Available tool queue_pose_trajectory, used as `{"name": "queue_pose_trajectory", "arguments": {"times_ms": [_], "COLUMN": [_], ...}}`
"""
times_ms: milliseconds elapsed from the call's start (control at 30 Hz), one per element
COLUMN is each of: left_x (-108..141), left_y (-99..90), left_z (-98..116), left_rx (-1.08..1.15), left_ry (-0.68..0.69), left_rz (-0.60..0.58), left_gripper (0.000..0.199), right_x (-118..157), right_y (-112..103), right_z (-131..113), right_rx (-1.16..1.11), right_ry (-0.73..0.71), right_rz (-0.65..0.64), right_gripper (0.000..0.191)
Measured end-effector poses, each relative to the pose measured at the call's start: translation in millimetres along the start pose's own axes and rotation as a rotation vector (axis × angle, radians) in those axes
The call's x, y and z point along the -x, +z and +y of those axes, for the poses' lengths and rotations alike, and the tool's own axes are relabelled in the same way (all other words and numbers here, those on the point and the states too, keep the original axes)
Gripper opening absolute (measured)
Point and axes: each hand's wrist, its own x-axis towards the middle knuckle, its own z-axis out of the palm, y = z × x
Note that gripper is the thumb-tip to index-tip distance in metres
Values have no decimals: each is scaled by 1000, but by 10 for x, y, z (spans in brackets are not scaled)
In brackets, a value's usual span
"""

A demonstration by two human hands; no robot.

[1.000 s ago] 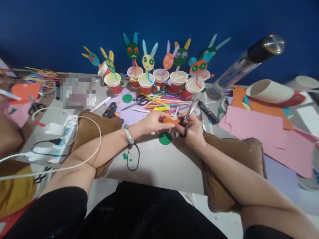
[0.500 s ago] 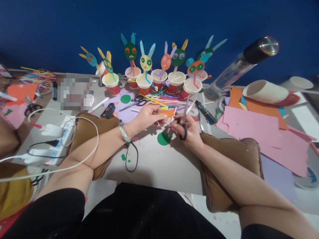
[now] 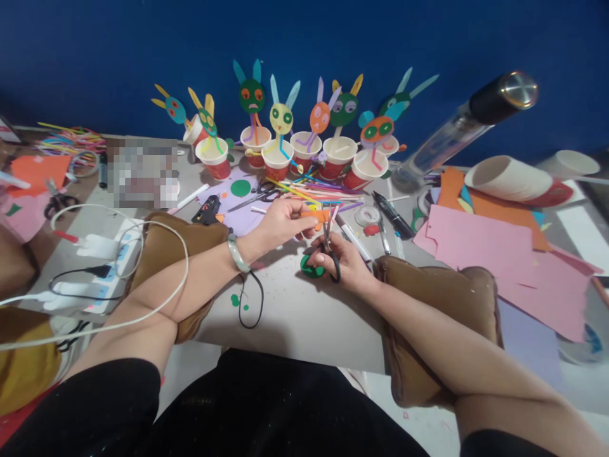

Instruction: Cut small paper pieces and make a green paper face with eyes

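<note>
The left hand [image 3: 285, 221] pinches a small flat orange paper piece [image 3: 316, 219]; the right hand [image 3: 343, 261] grips black-handled scissors [image 3: 328, 244], blades at the paper, whether touching unclear. Fingers partly cover a smooth green disc [image 3: 311, 266]. Behind, flared paper cups [image 3: 277, 158] hold bent-stemmed, long-eared paper faces [image 3: 281, 119]

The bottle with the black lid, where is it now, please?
In the head view, the bottle is toward the back right, near the blue wall, between the paper faces and the lying paper cups.
</note>
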Motion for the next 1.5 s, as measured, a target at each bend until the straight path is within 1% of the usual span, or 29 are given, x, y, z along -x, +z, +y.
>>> {"name": "queue_pose_trajectory", "arguments": {"times_ms": [233, 600, 967, 1100, 1300, 1500], "left_x": [7, 6, 28, 25, 8, 18], "left_y": [15, 7, 28, 19, 14, 20], "left_z": [16, 0, 47, 34, -8, 17], "left_rx": [-39, -56, -66, -67, -65, -58], "left_ry": [-5, 11, -16, -2, 5, -14], "left_rz": [8, -4, 9, -6, 4, 18], "left_gripper": [17, 18, 19, 18, 16, 19], "right_x": [9, 10, 9, 4, 4, 13], "right_y": [16, 37, 36, 43, 42, 45], "right_z": [0, 9, 23, 21, 22, 8], "right_rx": [-60, -75, -64, -65, -61, -57], "right_ry": [7, 20, 22, 17, 24, 45], "right_rz": [39, 80, 81, 77, 78, 92], "right_gripper": [58, 56, 55, 54, 54, 56]}}
